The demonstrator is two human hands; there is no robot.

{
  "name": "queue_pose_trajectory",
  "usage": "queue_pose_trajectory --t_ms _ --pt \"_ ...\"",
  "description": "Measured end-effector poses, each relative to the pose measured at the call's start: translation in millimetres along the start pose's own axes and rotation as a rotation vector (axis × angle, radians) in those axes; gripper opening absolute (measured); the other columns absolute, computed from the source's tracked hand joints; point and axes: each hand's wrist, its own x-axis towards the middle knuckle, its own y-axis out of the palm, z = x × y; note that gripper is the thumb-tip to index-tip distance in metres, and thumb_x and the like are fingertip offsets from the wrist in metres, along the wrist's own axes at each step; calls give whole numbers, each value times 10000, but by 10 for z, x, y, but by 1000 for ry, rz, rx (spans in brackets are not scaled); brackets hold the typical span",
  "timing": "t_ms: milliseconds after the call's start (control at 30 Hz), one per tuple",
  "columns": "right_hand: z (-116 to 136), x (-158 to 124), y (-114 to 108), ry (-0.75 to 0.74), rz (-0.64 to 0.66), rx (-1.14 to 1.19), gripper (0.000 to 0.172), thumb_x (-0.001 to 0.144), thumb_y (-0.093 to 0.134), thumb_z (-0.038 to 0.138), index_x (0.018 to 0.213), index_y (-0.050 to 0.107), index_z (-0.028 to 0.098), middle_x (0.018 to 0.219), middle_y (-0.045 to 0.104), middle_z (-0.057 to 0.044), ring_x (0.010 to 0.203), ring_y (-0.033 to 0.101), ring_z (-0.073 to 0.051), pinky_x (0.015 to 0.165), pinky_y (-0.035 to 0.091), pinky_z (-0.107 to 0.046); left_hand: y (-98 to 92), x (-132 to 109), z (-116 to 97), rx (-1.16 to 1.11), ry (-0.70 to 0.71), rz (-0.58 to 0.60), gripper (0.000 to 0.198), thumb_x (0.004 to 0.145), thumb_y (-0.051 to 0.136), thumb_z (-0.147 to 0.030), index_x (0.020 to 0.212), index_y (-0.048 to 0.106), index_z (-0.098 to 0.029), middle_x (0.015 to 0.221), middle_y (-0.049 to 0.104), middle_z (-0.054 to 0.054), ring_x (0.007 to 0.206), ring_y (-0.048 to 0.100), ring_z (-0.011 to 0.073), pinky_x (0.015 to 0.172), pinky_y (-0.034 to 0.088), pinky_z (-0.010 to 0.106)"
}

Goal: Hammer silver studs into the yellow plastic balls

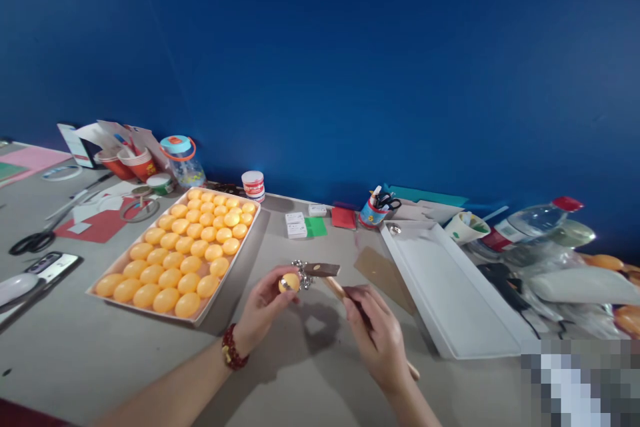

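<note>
My left hand (267, 300) pinches an orange ping-pong ball (289, 283) between thumb and fingers; something small and shiny is on the ball's side. My right hand (376, 333) is wrapped round the wooden handle of a hammer (321, 270), whose dark head points left toward the ball. A cluster of small shiny metal bits (304, 275) hangs at the left end of the hammer head, close beside the ball; whether they touch it I cannot tell. Left of my hands lies a shallow box (204, 312) holding rows of orange balls (170, 280), with a gap at its right side.
To the right lies a white tray (453, 300) with a small metal piece (395, 229). Behind stand small white boxes (296, 225), a pen cup (373, 211) and a jar (253, 185). Scissors (33, 241) lie far left; a bottle (530, 223) lies at right.
</note>
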Motion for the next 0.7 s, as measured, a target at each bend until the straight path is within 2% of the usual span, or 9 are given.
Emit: queue_pose_trajectory --t_ms 300,600,700 --pt "62 -3 14 -29 65 24 166 956 438 192 1004 597 195 898 626 -86 809 600 -192 721 491 -296 1 38 -13 33 -21 -87 345 743 739 -358 1028 686 -170 939 678 64 613 572 122 586 553 283" --pt "23 -36 51 -24 138 -41 174 953 445 193 1037 597 204 939 639 -75 801 630 -176 716 513 -280 1 35 1 20 -7 -78 349 706 769 -339 998 677 -173 870 666 43 597 595 122 574 576 288" --pt "37 -48 45 -42 121 -35 180 953 444 192 1054 593 202 948 642 -80 806 634 -176 716 519 -276 5 34 -1 13 -3 -78 339 706 770 -326 998 681 -178 867 663 38 604 589 121 586 582 297"
